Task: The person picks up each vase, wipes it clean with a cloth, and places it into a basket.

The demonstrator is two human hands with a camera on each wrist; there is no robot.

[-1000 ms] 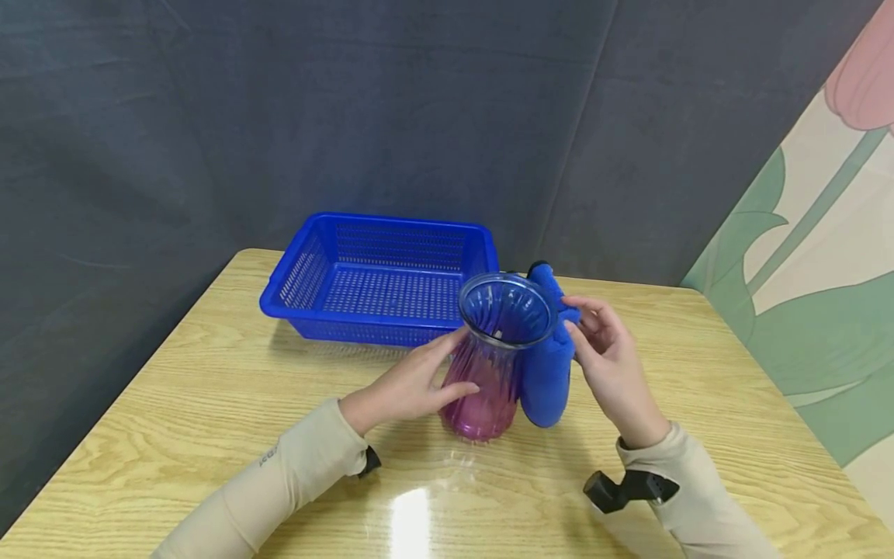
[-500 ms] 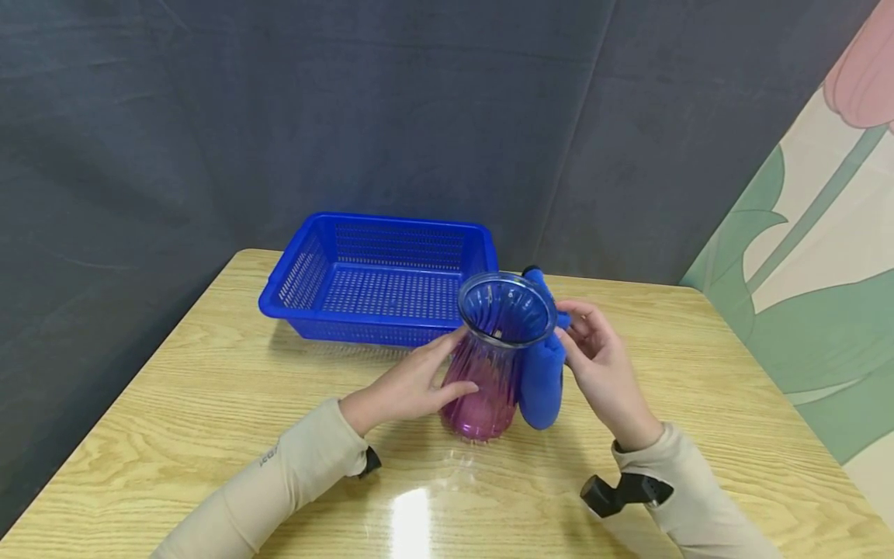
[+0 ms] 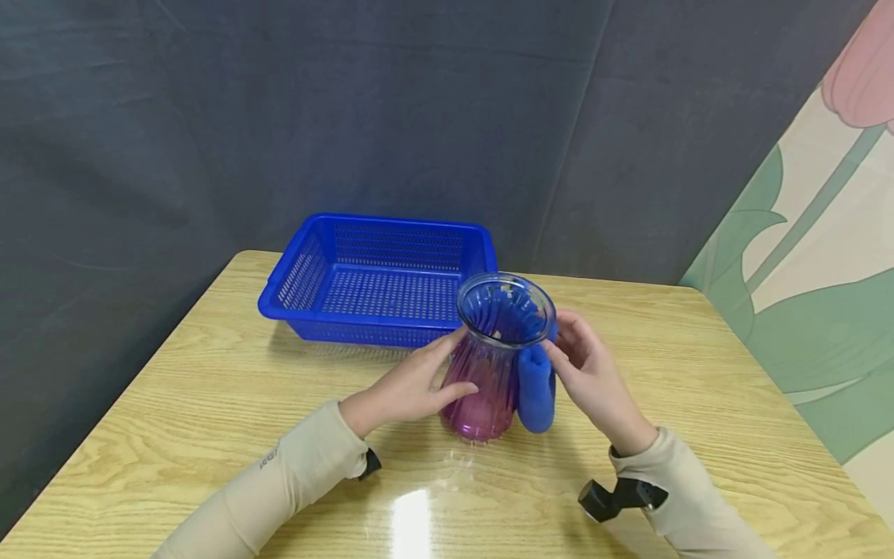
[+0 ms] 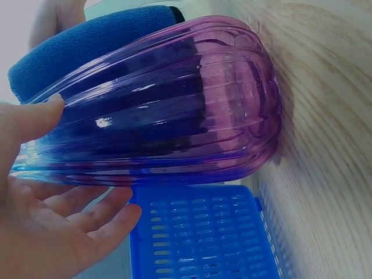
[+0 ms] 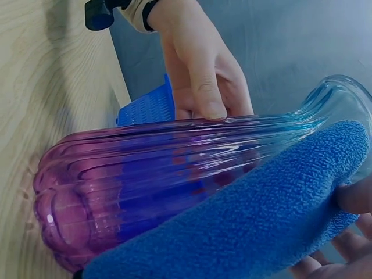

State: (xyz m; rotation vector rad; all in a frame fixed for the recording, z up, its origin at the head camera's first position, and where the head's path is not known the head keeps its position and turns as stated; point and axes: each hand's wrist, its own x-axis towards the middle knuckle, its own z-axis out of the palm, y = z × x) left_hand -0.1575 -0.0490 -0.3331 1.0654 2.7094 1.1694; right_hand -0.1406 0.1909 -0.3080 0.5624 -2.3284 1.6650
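Note:
A ribbed glass vase (image 3: 482,400), pink at the base and blue toward its flared rim, stands upright on the table. My left hand (image 3: 412,386) grips its left side, with the thumb across the front and the fingers reaching behind. Against the vase's right side lies a folded blue terry cloth (image 5: 250,212) with a dark edge. My right hand (image 3: 594,374) pinches the upper part of this cloth just below the rim. Some right fingertips are hidden behind the cloth and glass in the head view.
A blue perforated plastic basket (image 3: 387,321) sits behind and to the left of the vase, close to it. The wooden table (image 3: 209,388) ends at a dark curtain (image 3: 349,101) at the back. A flower-patterned panel (image 3: 824,310) flanks the right side.
My right hand has moved left and slightly toward me, bringing the blue cloth closer in behind the vase's right side. The vase and my left hand have stayed in place.

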